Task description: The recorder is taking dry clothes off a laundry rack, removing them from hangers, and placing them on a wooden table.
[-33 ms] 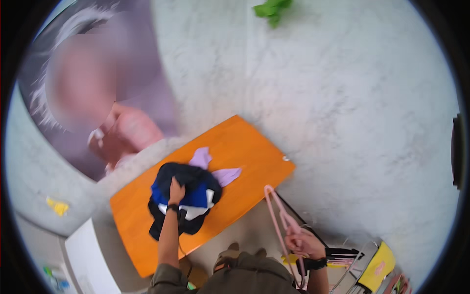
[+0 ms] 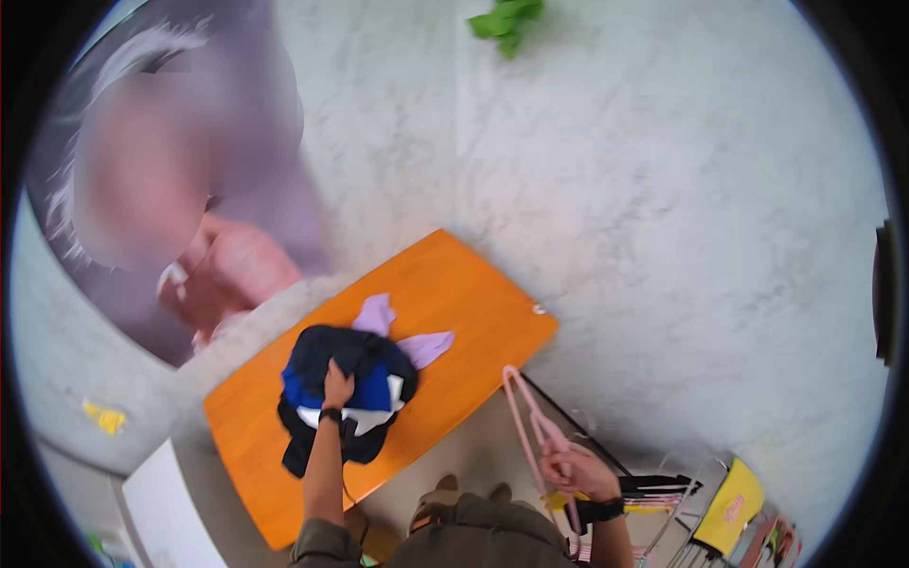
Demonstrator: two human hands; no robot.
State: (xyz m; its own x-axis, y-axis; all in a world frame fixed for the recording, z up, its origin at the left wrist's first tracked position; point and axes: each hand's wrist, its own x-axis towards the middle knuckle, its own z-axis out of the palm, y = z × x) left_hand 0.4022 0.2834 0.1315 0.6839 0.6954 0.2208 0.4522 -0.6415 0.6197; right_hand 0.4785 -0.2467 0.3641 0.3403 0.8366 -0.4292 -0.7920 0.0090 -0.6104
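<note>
We have an orange, rectangular, wood-like table (image 2: 473, 293) before us, with a heap of navy, blue and white fabric clothing (image 2: 374, 386) on it. A pink, thin-barred hanger (image 2: 546, 431) sits beyond the table's near edge, in the curled fingers of our right hand (image 2: 579, 470). Pale lilac cloth (image 2: 427, 348) sticks out past the heap. Our left hand (image 2: 338, 386) rests on the heap; whether its fingers pinch fabric we cannot tell. We'd do well to grasp single layers, keeping the hanger clear of the cloth.
</note>
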